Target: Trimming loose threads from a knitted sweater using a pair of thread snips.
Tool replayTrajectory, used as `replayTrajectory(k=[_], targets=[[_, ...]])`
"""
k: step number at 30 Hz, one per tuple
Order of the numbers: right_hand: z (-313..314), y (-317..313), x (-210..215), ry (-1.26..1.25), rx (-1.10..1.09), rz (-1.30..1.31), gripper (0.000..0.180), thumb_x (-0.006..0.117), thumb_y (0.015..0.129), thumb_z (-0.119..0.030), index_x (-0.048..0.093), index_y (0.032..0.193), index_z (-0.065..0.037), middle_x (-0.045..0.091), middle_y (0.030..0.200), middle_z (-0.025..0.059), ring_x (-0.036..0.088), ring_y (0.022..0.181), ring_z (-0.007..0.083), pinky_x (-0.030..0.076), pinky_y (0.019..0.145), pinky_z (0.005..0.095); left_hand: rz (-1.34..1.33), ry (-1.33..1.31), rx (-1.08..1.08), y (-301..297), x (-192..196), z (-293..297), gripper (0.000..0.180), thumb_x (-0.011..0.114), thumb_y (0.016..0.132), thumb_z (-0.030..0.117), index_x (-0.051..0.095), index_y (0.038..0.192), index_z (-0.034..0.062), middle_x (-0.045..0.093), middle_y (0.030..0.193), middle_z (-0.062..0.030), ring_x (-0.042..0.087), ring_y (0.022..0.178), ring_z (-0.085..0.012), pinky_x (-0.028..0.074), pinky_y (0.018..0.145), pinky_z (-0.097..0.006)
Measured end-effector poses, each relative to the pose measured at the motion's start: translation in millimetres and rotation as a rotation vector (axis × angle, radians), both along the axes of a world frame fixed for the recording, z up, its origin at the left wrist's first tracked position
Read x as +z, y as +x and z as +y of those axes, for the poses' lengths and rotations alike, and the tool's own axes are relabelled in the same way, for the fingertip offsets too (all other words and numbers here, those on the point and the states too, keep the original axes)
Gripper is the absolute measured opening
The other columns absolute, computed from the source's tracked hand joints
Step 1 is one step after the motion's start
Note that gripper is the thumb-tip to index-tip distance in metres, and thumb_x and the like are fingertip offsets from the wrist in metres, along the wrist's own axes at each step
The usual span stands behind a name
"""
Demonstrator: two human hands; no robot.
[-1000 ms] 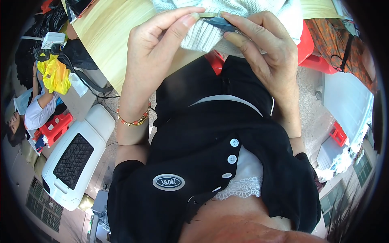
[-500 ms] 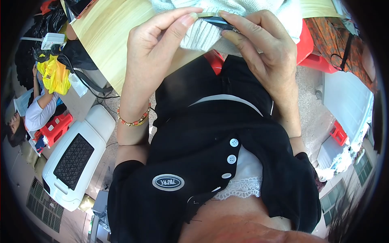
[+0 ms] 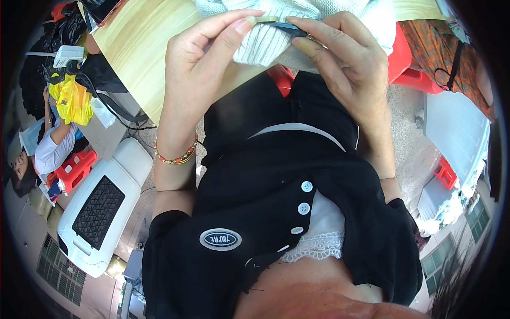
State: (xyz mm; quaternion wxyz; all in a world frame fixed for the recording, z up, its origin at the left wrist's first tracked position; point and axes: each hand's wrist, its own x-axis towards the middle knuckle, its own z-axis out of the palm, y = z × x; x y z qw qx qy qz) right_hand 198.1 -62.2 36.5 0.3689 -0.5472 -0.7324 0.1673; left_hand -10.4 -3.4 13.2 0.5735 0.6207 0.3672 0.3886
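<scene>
A pale knitted garment (image 3: 261,47) with a ribbed edge lies over the table's near edge at the top. My left hand (image 3: 202,56) pinches one end of a narrow cream strip (image 3: 267,19) by this ribbing, thumb against forefinger. In my right hand (image 3: 355,61) is a small dark thread snipper (image 3: 291,28), its blades pointing left along the strip toward my left fingertips. My right forefinger also rests near the strip's other end. The snipper's rear part is hidden under my right fingers, and the blade tips are too small to make out exactly.
The light wooden table (image 3: 125,50) reaches to the upper left. Below its edge stands a red stool (image 3: 399,56). At left are a white seat with a black quilted panel (image 3: 101,210), a yellow bag (image 3: 71,98), black cables (image 3: 114,106) and another person (image 3: 56,143).
The snipper's blades, spread apart before, now look closer together. Both hands stay in almost the same place, still at the ribbed edge.
</scene>
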Motion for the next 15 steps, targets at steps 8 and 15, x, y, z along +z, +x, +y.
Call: replayTrajectory(k=[8,15], targets=[[0.5,-0.2,1.1,0.020,0.011,-0.019,0.033,0.074,0.082,-0.003,0.073,0.115,-0.007,0.057,0.083,0.0039,0.056,0.071,0.0124,0.044,0.059,0.0254,0.014,-0.028,0.011,0.6,1.6,-0.4,0.024,0.061,0.099,0.013,0.071,0.115,-0.0024,0.071,0.093,-0.0027,0.061,0.085,-0.0037,0.049,0.075,-0.018],[-0.9,-1.2,-2.5,0.006,-0.005,-0.022,0.033,0.074,0.083,-0.005,0.073,0.115,-0.006,0.057,0.082,0.0047,0.056,0.071,0.0130,0.045,0.060,0.0255,-0.008,-0.021,0.040,5.1,1.0,-3.3,0.024,0.061,0.099,0.012,0.070,0.115,-0.0028,0.071,0.092,-0.0024,0.061,0.085,-0.0035,0.049,0.074,-0.019]])
